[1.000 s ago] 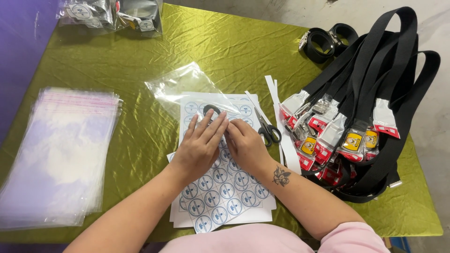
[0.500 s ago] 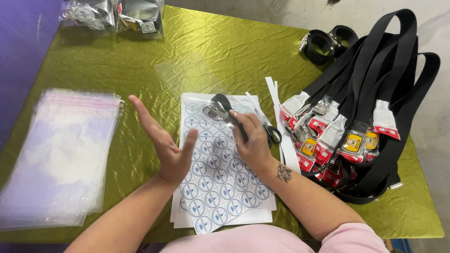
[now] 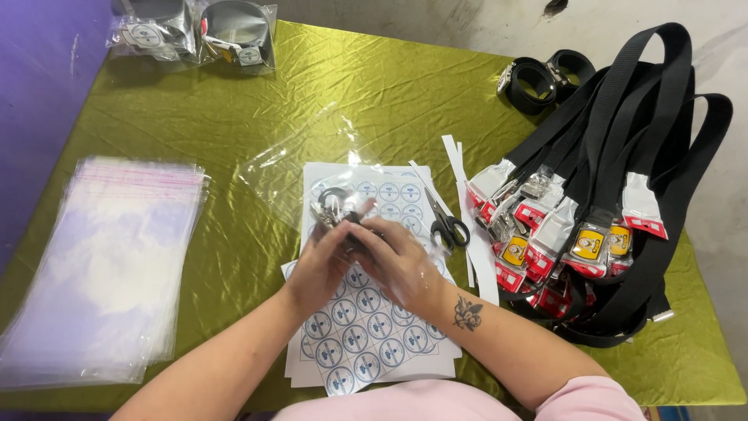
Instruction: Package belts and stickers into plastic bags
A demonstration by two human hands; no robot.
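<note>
Left hand (image 3: pixel 321 265) and right hand (image 3: pixel 397 261) together grip a clear bag (image 3: pixel 312 168) with a black buckle (image 3: pixel 333 204) over the sticker sheet (image 3: pixel 366 343); scissors (image 3: pixel 446 224) lie just beside.

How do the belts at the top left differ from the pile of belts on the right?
The belts at the top left are coiled and sealed in clear bags; the pile of belts on the right lies loose, with only the buckle ends wrapped. The top-left lot is two packs; the right pile holds many. Both are black straps.

What I can't make out from here

My hands cover most of the bagged strap (image 3: pixel 333 209); the sticker sheet's (image 3: pixel 374 343) prints are too small; bagged straps (image 3: pixel 195 31) cut off at top edge.
</note>
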